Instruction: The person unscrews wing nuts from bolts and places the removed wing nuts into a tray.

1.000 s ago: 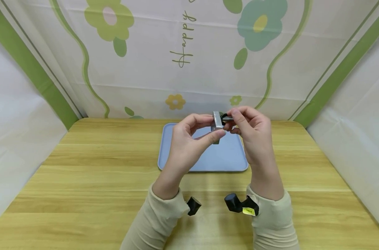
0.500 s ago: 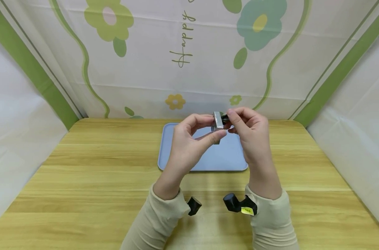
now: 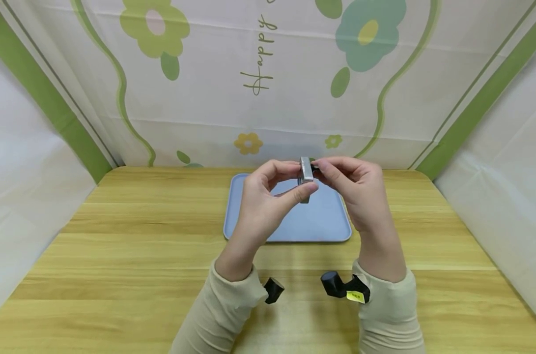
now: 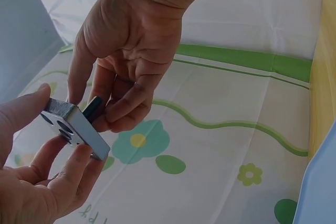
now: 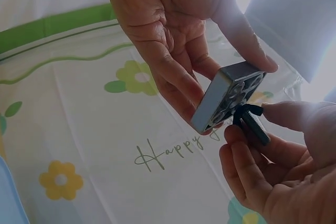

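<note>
My left hand (image 3: pixel 268 201) holds a small silver metal block (image 3: pixel 307 168) up above the tray, thumb on its near end and fingers at the far end. In the right wrist view the block (image 5: pixel 211 103) shows a recessed face with several round hollows. Against that face sits a small dark piece with a ridged, screw-like shank (image 5: pixel 255 129), pinched by my right hand (image 3: pixel 360 191). From the left wrist side, the block (image 4: pixel 90 136) shows holes, and the dark shank (image 4: pixel 92 107) sticks out behind it. In the head view, right fingertips mostly hide the dark piece.
A light blue tray (image 3: pixel 309 231) lies on the wooden table (image 3: pixel 139 246) beneath the hands. Black wrist cameras (image 3: pixel 274 290) protrude inward from both sleeves. Behind the table hangs a flower-printed curtain (image 3: pixel 197 98), with white cloth walls (image 3: pixel 493 162) at the sides.
My right fingertips have slid left along the dark piece to the block, covering the grey rod seen earlier; the right wrist has shifted slightly right. The left hand and block have hardly moved.
</note>
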`<action>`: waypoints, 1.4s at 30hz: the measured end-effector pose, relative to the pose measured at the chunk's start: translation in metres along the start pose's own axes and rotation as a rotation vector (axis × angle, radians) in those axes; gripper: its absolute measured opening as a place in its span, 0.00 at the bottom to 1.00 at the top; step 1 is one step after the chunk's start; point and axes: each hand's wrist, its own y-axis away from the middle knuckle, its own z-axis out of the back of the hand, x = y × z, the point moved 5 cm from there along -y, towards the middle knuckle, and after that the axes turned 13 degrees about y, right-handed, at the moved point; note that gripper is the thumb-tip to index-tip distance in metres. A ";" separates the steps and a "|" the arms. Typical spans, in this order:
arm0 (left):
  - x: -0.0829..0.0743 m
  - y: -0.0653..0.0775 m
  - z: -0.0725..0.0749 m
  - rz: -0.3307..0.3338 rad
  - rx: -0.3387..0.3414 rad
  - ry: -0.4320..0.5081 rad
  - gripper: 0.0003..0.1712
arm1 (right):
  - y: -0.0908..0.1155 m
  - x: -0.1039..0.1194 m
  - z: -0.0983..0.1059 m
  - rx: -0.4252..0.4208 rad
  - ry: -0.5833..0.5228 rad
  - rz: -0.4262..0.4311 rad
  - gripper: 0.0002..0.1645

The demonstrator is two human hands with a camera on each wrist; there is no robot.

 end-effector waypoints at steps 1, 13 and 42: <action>0.000 0.000 0.000 0.001 0.000 -0.001 0.17 | 0.000 0.000 0.000 0.004 0.006 0.000 0.17; 0.000 -0.001 0.001 0.010 0.005 -0.001 0.18 | 0.002 0.004 0.003 0.016 0.069 0.053 0.16; 0.002 -0.001 0.003 0.023 -0.023 -0.004 0.18 | 0.002 0.007 0.006 -0.131 0.089 0.106 0.07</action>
